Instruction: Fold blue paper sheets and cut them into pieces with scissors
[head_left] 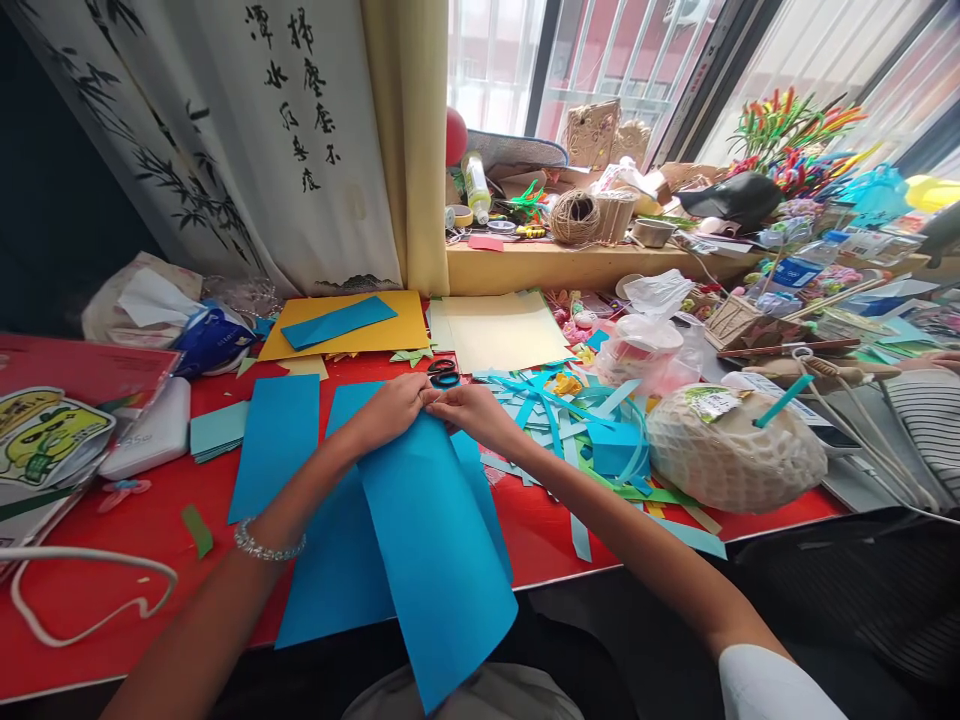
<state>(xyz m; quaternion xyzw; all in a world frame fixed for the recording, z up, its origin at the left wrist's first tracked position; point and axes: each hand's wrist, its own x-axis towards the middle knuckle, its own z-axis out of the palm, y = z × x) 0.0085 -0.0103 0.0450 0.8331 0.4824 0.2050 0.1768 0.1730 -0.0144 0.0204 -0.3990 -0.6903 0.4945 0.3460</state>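
A large blue sheet of paper [435, 530] curves down over the table's front edge, its far end pinched between my two hands. My left hand [390, 410], below a clear beaded bracelet [268, 542], is closed on the sheet's top left. Close beside it, my right hand [476, 412] grips the same end, fingertips pressed together. More blue paper [337, 560] lies flat underneath. Just beyond the hands rest dark-handled scissors [444, 373]. Left of them is a narrower blue paper piece [277, 435].
Cut paper strips [555, 420] heap to the right, beside a netted, wrapped coconut [739, 450] with a straw. Yellow card [412, 318] and cream paper [499, 330] lie at the back. A white cable [90, 553] loops at left. The windowsill [525, 262] holds twine and craft items.
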